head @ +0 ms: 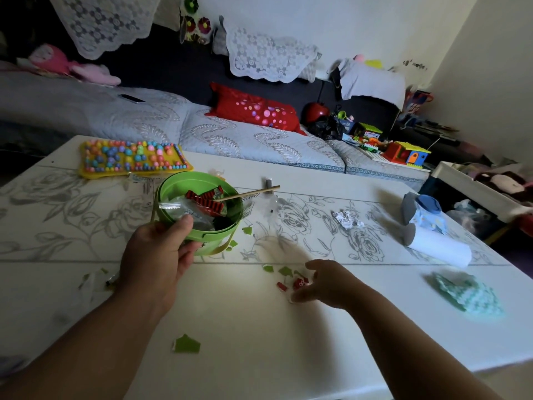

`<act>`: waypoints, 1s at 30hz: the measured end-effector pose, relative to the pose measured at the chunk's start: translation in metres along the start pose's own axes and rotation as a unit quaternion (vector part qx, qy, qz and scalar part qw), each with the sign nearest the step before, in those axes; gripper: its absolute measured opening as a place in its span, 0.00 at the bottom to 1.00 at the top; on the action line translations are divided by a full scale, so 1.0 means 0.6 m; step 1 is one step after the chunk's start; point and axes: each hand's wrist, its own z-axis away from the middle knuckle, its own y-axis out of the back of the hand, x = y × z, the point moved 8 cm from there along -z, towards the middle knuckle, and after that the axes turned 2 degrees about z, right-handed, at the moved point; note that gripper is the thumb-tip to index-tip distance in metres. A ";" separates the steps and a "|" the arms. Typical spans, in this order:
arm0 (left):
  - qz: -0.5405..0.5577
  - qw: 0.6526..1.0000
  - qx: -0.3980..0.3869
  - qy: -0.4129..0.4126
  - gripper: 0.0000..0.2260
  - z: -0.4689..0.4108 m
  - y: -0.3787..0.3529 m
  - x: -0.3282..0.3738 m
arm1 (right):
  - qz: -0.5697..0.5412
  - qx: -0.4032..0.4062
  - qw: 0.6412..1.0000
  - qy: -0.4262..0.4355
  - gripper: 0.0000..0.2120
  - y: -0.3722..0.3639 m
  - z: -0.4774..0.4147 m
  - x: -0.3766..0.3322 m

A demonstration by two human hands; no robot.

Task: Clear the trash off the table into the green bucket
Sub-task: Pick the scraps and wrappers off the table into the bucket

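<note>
Left fingers [187,251] gripped green bucket [199,178] rim; right fingers [300,297] curled round red scraps [298,283] on littered table [259,327]; sofa [245,140] beyond far edge.

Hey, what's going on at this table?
A person is clearing scraps into a green bucket. Their left hand grips the bucket's rim, thumb over the edge. The right hand curls over some red scraps on the table; blur hides whether it grips them. The bucket holds red wrappers, clear plastic and a wooden stick. Green scraps and crumpled foil lie on the table.
</note>
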 end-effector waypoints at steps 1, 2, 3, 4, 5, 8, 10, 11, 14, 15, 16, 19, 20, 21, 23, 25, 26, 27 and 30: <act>0.001 1.000 0.001 0.000 0.03 0.000 0.000 0.000 | 0.007 0.005 1.000 0.002 0.30 -0.003 -0.004 -0.003; 0.001 1.000 0.002 -0.001 0.03 0.001 0.000 0.001 | 0.009 0.027 1.000 0.009 0.23 -0.003 -0.006 -0.010; -0.001 1.000 0.002 -0.002 0.03 0.002 -0.001 0.001 | -0.003 0.049 0.999 0.009 0.20 -0.004 -0.009 -0.015; -0.003 1.000 0.002 -0.003 0.03 0.002 -0.001 0.001 | -0.021 0.063 0.998 0.006 0.19 -0.006 -0.013 -0.018; -0.005 1.000 0.002 -0.004 0.03 0.003 -0.001 0.000 | -0.034 0.069 0.997 0.000 0.17 -0.008 -0.019 -0.021; -0.006 1.000 0.001 -0.004 0.03 0.004 -0.001 0.001 | -0.011 0.043 0.999 -0.006 0.12 -0.015 -0.028 -0.035; -0.005 1.000 0.001 -0.005 0.04 0.004 -0.002 0.002 | -0.008 0.017 1.000 -0.012 0.10 -0.015 -0.031 -0.040; -0.005 1.000 0.000 -0.006 0.04 0.004 -0.002 0.002 | -0.018 0.005 1.000 -0.018 0.10 -0.016 -0.032 -0.039; -0.006 1.000 -0.004 -0.007 0.04 0.004 -0.003 0.002 | -0.019 -0.007 1.000 -0.019 0.10 -0.017 -0.036 -0.039; -0.007 1.000 -0.004 -0.007 0.04 0.004 -0.003 0.001 | -0.011 -0.004 1.000 -0.017 0.10 -0.016 -0.037 -0.041; -0.008 1.000 -0.004 -0.006 0.04 0.004 -0.002 0.000 | -0.004 0.002 1.000 -0.016 0.10 -0.014 -0.037 -0.042; -0.011 1.000 0.000 -0.001 0.04 0.002 0.001 -0.003 | -0.007 0.007 1.000 -0.015 0.12 -0.011 -0.032 -0.049; -0.012 1.000 0.002 0.000 0.04 0.002 0.002 -0.004 | -0.009 0.007 1.000 -0.011 0.13 -0.011 -0.030 -0.052; -0.013 1.000 0.003 -0.001 0.05 0.001 0.003 -0.005 | -0.011 0.005 1.000 -0.008 0.13 -0.012 -0.028 -0.053; -0.015 1.000 0.005 0.001 0.05 0.002 0.003 -0.007 | -0.009 0.005 1.000 -0.002 0.11 -0.014 -0.024 -0.054; -0.013 1.000 0.006 0.002 0.05 0.002 0.002 -0.007 | -0.016 0.012 1.000 -0.003 0.12 -0.014 -0.022 -0.052; -0.014 1.000 0.007 0.002 0.04 0.002 0.003 -0.006 | -0.026 0.014 1.000 -0.007 0.13 -0.014 -0.020 -0.051; -0.016 1.000 0.006 0.001 0.04 0.002 0.003 -0.005 | -0.037 0.012 0.999 -0.009 0.14 -0.013 -0.020 -0.051; -0.018 1.000 0.006 0.000 0.05 0.003 0.004 -0.004 | -0.033 0.001 0.999 0.001 0.10 -0.014 -0.014 -0.058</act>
